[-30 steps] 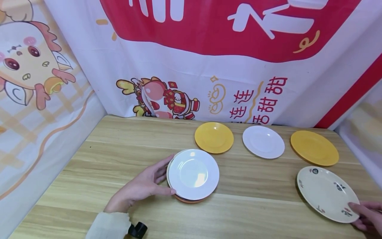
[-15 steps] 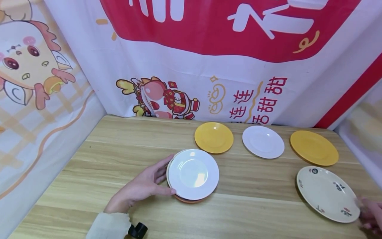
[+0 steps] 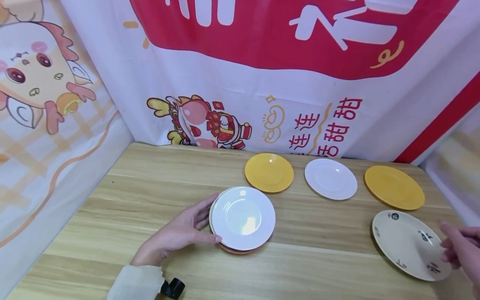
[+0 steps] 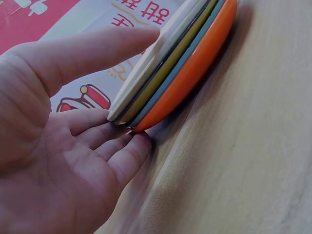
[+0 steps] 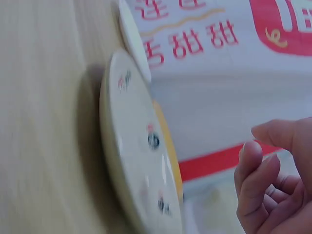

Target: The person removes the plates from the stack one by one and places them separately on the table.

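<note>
Two hands over the wood-grain counter [image 3: 318, 266]. Left hand [image 3: 181, 231] wide, thumb well apart from the fingers, fingers touching the edge of a plate stack [image 3: 240, 216], white uppermost, orange lowest. Right hand [image 3: 465, 248] holding nothing, fingers loosely bent, near the right rim of a cream patterned plate [image 3: 408, 246]. Behind, left to right: small yellow plate [image 3: 269, 173], white plate [image 3: 331, 179], oval-looking yellow plate [image 3: 394, 187]. Beyond: red-and-white printed cloth [image 3: 258, 46].

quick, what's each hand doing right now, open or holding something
Left hand: open, touching the edge of the plate stack.
Right hand: open, loosely curled, holding nothing, near the patterned plate.
</note>
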Action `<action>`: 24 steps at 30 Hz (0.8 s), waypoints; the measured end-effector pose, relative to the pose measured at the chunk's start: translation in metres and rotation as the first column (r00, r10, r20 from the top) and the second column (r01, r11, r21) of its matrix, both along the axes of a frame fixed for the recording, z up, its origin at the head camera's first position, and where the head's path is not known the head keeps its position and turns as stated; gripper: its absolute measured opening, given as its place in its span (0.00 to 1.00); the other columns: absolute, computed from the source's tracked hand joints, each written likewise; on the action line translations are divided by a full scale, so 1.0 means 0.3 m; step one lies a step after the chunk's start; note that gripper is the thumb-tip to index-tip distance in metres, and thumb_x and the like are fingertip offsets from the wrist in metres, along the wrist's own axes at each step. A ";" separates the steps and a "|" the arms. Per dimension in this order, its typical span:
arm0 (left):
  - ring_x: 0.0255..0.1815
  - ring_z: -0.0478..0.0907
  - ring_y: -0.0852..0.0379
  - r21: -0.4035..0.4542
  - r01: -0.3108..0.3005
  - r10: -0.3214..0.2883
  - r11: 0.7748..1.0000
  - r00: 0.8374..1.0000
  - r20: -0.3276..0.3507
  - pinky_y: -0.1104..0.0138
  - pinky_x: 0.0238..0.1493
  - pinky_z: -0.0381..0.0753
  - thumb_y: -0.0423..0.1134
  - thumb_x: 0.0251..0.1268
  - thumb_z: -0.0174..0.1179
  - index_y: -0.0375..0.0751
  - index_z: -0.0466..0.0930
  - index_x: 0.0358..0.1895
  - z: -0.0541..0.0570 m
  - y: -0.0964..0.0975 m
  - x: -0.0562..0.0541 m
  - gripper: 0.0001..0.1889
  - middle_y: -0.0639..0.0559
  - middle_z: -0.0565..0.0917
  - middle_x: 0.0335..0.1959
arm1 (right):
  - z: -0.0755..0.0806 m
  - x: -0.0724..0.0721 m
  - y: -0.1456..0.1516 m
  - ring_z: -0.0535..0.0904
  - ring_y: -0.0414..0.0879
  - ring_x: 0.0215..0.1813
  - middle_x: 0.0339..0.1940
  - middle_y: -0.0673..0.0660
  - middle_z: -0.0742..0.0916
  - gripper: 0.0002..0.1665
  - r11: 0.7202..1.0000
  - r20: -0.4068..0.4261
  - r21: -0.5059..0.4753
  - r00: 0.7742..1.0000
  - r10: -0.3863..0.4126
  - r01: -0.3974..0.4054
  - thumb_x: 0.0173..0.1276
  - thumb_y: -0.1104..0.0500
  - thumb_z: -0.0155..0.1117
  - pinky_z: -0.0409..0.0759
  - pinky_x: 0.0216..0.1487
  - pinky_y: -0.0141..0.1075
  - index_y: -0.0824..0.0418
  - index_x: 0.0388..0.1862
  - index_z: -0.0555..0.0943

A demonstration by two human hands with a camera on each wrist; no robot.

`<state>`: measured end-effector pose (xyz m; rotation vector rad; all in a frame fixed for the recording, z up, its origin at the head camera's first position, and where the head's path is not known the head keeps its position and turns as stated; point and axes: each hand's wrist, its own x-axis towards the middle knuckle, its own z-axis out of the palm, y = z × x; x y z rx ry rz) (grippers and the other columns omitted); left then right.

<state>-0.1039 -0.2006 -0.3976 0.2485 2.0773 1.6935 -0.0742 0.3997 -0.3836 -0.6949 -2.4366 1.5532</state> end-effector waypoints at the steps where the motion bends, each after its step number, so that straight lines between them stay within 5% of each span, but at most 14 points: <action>1: 0.90 0.51 0.39 -0.003 -0.003 0.003 1.000 1.000 0.003 0.54 0.87 0.61 0.35 0.59 0.81 0.47 0.50 0.89 0.001 -0.001 0.000 0.59 0.43 0.52 0.91 | 0.008 -0.005 -0.019 0.76 0.37 0.14 0.14 0.39 0.83 0.24 0.999 -0.032 -0.053 0.999 0.005 -0.007 0.85 0.54 0.60 0.74 0.14 0.26 0.39 0.23 0.81; 4: 0.90 0.52 0.39 -0.007 -0.009 0.010 1.000 1.000 0.008 0.54 0.87 0.61 0.35 0.59 0.81 0.48 0.50 0.89 0.005 -0.002 0.000 0.59 0.44 0.52 0.91 | 0.034 -0.031 -0.085 0.79 0.40 0.19 0.20 0.39 0.84 0.11 0.997 -0.015 -0.082 1.000 0.006 -0.007 0.82 0.50 0.65 0.78 0.18 0.29 0.37 0.35 0.81; 6: 0.90 0.52 0.39 -0.006 -0.009 0.009 1.000 1.000 0.010 0.55 0.87 0.62 0.35 0.59 0.81 0.48 0.50 0.89 0.007 -0.002 0.000 0.59 0.43 0.52 0.91 | 0.044 -0.045 -0.127 0.80 0.42 0.22 0.22 0.40 0.85 0.06 0.999 0.020 -0.014 0.998 0.052 -0.051 0.81 0.46 0.65 0.81 0.20 0.32 0.42 0.40 0.82; 10: 0.90 0.52 0.40 -0.006 -0.011 0.011 1.000 1.000 0.020 0.55 0.87 0.62 0.36 0.59 0.80 0.49 0.51 0.89 0.008 0.000 0.000 0.58 0.44 0.52 0.91 | 0.049 -0.067 -0.209 0.84 0.45 0.25 0.25 0.41 0.87 0.13 0.986 0.051 0.080 0.989 0.141 -0.144 0.79 0.41 0.66 0.86 0.24 0.34 0.47 0.46 0.82; 14: 0.90 0.52 0.39 -0.012 -0.017 0.017 1.000 1.000 0.026 0.54 0.87 0.62 0.36 0.60 0.80 0.49 0.51 0.89 0.008 0.001 -0.001 0.58 0.44 0.52 0.91 | 0.042 -0.090 -0.280 0.86 0.45 0.25 0.27 0.42 0.88 0.13 0.975 0.025 0.052 0.976 0.216 -0.217 0.78 0.42 0.68 0.88 0.26 0.34 0.49 0.48 0.82; 24: 0.90 0.53 0.38 -0.015 -0.028 0.028 1.000 0.999 0.022 0.52 0.87 0.62 0.36 0.59 0.81 0.50 0.52 0.89 0.007 0.004 -0.002 0.58 0.44 0.51 0.91 | 0.016 -0.139 -0.443 0.90 0.46 0.33 0.39 0.50 0.90 0.33 0.923 0.090 0.058 0.923 0.374 -0.380 0.78 0.36 0.65 0.93 0.34 0.37 0.61 0.64 0.79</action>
